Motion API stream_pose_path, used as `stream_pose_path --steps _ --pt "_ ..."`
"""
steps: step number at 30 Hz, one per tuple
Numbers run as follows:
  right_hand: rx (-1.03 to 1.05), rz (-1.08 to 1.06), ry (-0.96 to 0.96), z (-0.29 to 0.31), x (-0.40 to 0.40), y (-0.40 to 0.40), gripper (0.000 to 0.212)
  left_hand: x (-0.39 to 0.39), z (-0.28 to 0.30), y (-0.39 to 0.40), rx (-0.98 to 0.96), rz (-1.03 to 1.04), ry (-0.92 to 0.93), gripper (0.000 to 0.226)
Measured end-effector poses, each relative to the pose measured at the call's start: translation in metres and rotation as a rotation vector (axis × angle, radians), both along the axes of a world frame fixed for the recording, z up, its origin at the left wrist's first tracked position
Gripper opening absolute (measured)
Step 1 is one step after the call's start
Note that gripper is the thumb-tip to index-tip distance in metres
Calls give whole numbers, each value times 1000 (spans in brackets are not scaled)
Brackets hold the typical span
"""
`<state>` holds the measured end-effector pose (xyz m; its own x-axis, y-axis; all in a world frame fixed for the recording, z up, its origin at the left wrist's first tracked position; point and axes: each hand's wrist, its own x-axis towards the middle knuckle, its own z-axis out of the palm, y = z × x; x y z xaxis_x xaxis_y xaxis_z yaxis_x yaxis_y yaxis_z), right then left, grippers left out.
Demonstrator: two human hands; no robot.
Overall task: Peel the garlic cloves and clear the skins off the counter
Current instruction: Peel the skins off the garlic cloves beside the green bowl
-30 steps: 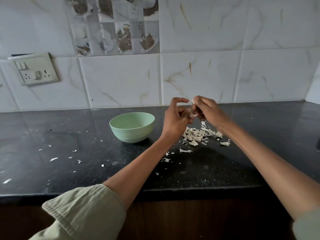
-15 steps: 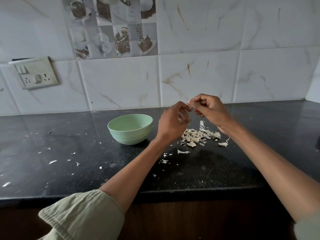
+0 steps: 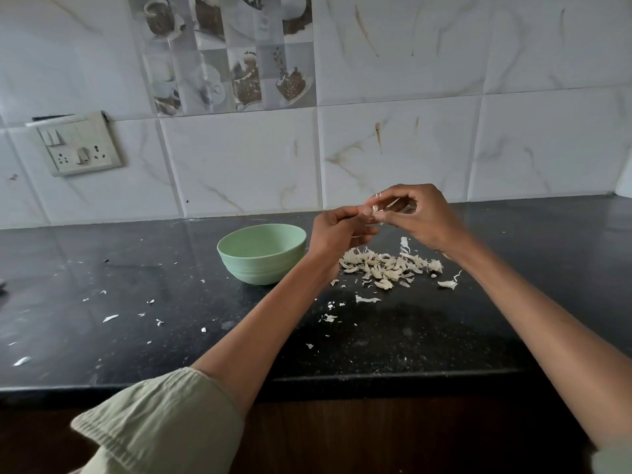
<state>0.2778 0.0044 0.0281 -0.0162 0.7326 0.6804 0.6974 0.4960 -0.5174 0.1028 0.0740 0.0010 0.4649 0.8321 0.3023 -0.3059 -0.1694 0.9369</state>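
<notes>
Two bare forearms are seen reaching from the near edge of the black counter [image 3: 102,254], a pale green sleeve [image 3: 160,422] rolled back on the left one. Scattered flecks of skin are strewn over the near and left parts of the surface, and further in, a heap of garlic skins [image 3: 383,266] is piled below the hands. Above that heap a single garlic clove [image 3: 375,211] is held in the air, pinched between the fingertips of the left hand [image 3: 337,230] and the right hand [image 3: 422,217], both sets of fingers curled tightly around it. Compared with a second ago, the left hand's index finger, then lifted and crooked away, has been brought down onto the clove, and both hands have been raised slightly; a thin strip of skin appears to be drawn off toward the right hand. Peeling is judged to be in progress, with clearing not yet begun. Just left of the hands a light green bowl [image 3: 261,254] is set; its contents cannot be made out. Behind, a marbled tile wall and a switch plate [image 3: 80,145] are seen.
</notes>
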Motion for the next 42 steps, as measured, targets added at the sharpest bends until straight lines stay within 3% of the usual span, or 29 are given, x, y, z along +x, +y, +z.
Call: stream_pose_path --steps 9,21,33,35,38,42 --pt "-61 27 7 3 1 -2 33 -1 0 2 -36 -40 -44 15" --pt "4 -87 67 7 -1 -6 13 1 -1 1 86 -8 -2 18" --pt "-116 -7 191 7 -2 -3 10 2 0 2 -2 51 -31 20" --pt "-152 -14 179 7 -2 -3 6 2 0 2 -7 62 -25 26" --pt "-138 -54 115 4 -2 -3 16 3 0 1 -2 75 -13 34" --pt "-56 -109 -13 1 2 -2 6 1 -1 2 0 76 -14 28"
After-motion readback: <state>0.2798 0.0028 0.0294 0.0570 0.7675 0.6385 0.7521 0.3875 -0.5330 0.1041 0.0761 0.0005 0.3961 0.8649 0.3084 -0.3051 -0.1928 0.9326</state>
